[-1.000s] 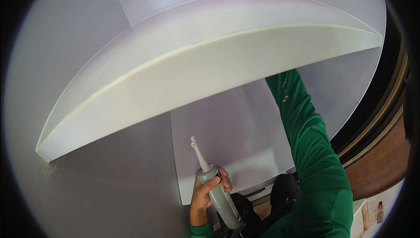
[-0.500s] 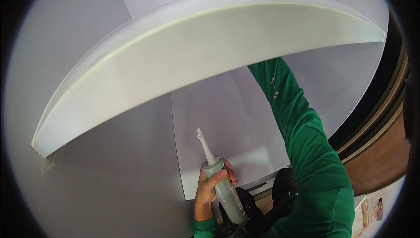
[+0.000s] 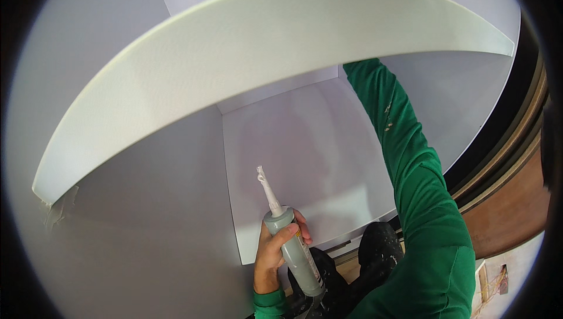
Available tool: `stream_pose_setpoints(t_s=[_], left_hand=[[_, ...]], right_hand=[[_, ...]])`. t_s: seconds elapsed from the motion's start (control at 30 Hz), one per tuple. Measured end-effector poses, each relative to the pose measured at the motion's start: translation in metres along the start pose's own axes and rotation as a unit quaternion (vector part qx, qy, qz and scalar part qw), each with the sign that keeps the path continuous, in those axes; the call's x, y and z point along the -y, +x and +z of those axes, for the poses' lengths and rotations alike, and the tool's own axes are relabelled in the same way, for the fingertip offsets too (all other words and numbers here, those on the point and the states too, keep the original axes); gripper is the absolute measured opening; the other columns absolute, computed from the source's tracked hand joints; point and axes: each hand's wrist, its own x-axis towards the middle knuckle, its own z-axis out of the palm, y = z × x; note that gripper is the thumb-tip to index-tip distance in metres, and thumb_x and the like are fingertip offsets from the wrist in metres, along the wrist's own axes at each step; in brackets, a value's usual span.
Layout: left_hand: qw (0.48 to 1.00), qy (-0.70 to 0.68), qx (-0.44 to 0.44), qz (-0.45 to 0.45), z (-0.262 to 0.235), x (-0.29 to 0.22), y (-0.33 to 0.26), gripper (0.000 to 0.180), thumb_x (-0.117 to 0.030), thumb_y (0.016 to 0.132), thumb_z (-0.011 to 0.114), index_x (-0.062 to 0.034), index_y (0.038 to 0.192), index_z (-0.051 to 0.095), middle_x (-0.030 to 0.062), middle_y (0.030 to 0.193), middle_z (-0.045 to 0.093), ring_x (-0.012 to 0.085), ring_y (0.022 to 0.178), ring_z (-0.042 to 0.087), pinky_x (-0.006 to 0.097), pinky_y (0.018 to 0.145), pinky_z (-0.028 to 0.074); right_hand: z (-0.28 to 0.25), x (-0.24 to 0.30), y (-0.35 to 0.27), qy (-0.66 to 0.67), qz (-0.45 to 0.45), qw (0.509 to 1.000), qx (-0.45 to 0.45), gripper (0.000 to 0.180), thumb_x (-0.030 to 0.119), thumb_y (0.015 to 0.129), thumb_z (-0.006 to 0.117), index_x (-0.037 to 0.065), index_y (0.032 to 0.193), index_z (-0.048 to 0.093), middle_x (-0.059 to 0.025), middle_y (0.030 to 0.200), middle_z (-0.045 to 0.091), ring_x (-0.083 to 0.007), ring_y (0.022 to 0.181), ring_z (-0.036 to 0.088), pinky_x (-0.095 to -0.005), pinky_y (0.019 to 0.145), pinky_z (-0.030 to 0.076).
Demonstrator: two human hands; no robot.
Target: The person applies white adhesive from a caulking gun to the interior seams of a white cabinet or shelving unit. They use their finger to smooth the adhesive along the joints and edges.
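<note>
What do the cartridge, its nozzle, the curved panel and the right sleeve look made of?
Cartridge: probably plastic, grey and slightly glossy, with soft highlights.
Nozzle: likely plastic, whitish, with a slim moulded-looking taper.
Curved panel: perhaps laminated board, pale and satin, with a smooth face; its core is hidden.
Right sleeve: green fabric, matte, bunching in soft folds.

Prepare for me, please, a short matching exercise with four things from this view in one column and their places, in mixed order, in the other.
Things:
1. grey cylindrical cartridge
2. white tapered nozzle
3. green fabric right sleeve
4. smooth reddish-brown panel

Places:
A. runs out of sight behind the broad white arched panel
B. near the picture's right edge
C. held in the bare left hand
D. on the cartridge's upper end, pointing up the picture

Right pairs: 1-C, 2-D, 3-A, 4-B.
</note>
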Motion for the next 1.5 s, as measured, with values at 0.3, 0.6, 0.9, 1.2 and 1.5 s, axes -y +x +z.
stream_pose_setpoints(t_s=[0.3, 0.6, 0.9, 1.2, 1.5], left_hand=[[1.0, 0.011, -0.008, 0.007, 0.001, 0.001, 0.0, 0.038, -0.026, 0.086, 0.069, 0.0055, 0.105, 0.06, 0.0162, 0.079, 0.066, 0.0249, 0.068, 0.07, 0.038, 0.064, 0.061], [1.0, -0.02, 0.002, 0.004, 0.001, -0.002, 0.0, 0.028, -0.015, 0.087, 0.069, 0.0054, 0.105, 0.062, 0.0147, 0.081, 0.067, 0.0232, 0.071, 0.069, 0.037, 0.066, 0.059], [1.0, 0.002, 0.003, 0.006, 0.004, -0.004, 0.0, 0.029, -0.019, 0.087, 0.07, 0.0037, 0.104, 0.062, 0.0137, 0.08, 0.067, 0.0228, 0.069, 0.068, 0.036, 0.065, 0.058], [0.999, 0.032, -0.01, 0.007, 0.005, -0.003, 0.002, 0.034, -0.025, 0.085, 0.07, 0.0035, 0.102, 0.062, 0.0146, 0.079, 0.065, 0.0236, 0.067, 0.068, 0.037, 0.063, 0.059], [1.0, -0.012, 0.003, 0.004, 0.002, -0.003, -0.001, 0.029, -0.018, 0.088, 0.069, 0.0041, 0.105, 0.062, 0.0148, 0.081, 0.067, 0.0232, 0.071, 0.068, 0.037, 0.066, 0.058]], right_hand=[[-0.025, -0.038, 0.014, -0.048, 0.049, 0.997, -0.034, 0.088, 0.016, 0.079, 0.068, 0.011, 0.158, 0.031, -0.0137, 0.102, 0.065, -0.0327, 0.109, 0.059, -0.0439, 0.1, 0.048], [0.017, -0.014, 0.013, -0.016, 0.028, 0.999, -0.025, 0.089, 0.017, 0.078, 0.07, 0.011, 0.158, 0.03, -0.0157, 0.104, 0.066, -0.0352, 0.113, 0.06, -0.0453, 0.102, 0.049], [0.108, 0.087, 0.002, 0.09, -0.01, 0.996, -0.006, 0.091, 0.018, 0.078, 0.071, 0.011, 0.158, 0.028, -0.0177, 0.106, 0.068, -0.0377, 0.116, 0.062, -0.0466, 0.104, 0.05], [0.152, 0.131, -0.02, 0.059, -0.003, 0.994, 0.094, 0.063, 0.02, 0.077, 0.073, 0.003, 0.136, 0.056, -0.0223, 0.122, 0.064, -0.0376, 0.118, 0.063, -0.0443, 0.104, 0.052], [0.046, 0.011, 0.034, -0.044, -0.081, 0.995, -0.041, 0.048, 0.026, 0.078, 0.078, 0.001, 0.117, 0.067, -0.0194, 0.118, 0.064, -0.0313, 0.111, 0.062, -0.0394, 0.099, 0.052]])
